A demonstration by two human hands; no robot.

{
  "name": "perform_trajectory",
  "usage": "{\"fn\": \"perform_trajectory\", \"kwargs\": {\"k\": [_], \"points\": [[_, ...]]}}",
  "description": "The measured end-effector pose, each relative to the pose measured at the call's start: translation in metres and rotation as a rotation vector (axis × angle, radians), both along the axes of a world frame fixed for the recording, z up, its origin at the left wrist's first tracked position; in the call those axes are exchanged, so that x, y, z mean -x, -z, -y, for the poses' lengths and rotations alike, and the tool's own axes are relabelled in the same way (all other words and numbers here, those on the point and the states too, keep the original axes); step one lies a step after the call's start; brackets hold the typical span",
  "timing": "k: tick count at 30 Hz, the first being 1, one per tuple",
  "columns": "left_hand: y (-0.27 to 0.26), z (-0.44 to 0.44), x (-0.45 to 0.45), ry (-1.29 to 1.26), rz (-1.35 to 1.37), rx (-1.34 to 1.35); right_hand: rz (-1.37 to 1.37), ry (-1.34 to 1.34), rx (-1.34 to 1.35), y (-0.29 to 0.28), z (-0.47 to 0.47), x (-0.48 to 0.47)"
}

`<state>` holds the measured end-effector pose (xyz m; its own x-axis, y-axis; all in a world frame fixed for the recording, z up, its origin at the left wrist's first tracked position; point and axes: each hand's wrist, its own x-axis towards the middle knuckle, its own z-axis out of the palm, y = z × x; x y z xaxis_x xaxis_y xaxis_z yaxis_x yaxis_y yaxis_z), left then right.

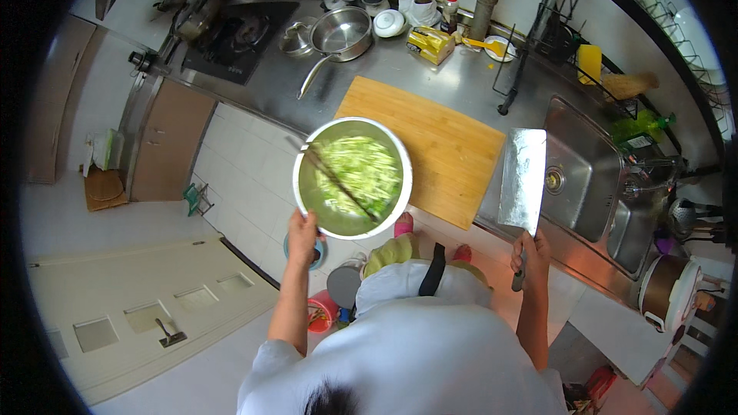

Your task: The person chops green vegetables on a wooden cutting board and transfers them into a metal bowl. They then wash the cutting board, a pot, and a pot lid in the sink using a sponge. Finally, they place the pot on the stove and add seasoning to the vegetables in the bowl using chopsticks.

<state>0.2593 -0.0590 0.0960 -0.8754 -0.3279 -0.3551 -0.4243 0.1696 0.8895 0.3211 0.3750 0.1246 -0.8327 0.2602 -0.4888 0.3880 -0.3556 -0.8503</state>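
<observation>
My left hand [304,236] grips the near rim of a metal mixing bowl [403,153], holding it up at the left of the cutting board. Chopped light-green vegetable strips [360,170] fill much of the bowl, and a pair of dark chopsticks [337,180] lies across it, tips in the strips and back ends past the rim. In my right hand [530,256] is the handle of a Chinese cleaver [522,178], its broad blade pointing away from me between the board and the sink. The wooden cutting board [444,153] lies on the steel counter, its near corner jutting past the edge.
A steel saucepan [341,33] stands at the back, near a cooktop [242,40]. A yellow package [430,45] and a red-capped bottle [450,11] are by the wall. To the right are a black rack [519,69], a double sink [582,173] and a rice cooker [663,294].
</observation>
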Motion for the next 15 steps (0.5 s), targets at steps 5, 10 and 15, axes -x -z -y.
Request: {"fn": "perform_trajectory", "kwargs": {"k": [5, 10, 15], "points": [[0.010, 0.133, 0.043, -0.180, -0.140, 0.147, 0.051, 0.003, 0.002, 0.002, 0.040, 0.020], [0.053, 0.222, 0.129, -0.429, -0.194, 0.057, 0.106, 0.032, -0.027, -0.002, 0.064, 0.033], [0.097, 0.244, 0.215, -0.540, -0.156, -0.007, 0.094, 0.071, 0.000, 0.001, 0.072, 0.033]]}}
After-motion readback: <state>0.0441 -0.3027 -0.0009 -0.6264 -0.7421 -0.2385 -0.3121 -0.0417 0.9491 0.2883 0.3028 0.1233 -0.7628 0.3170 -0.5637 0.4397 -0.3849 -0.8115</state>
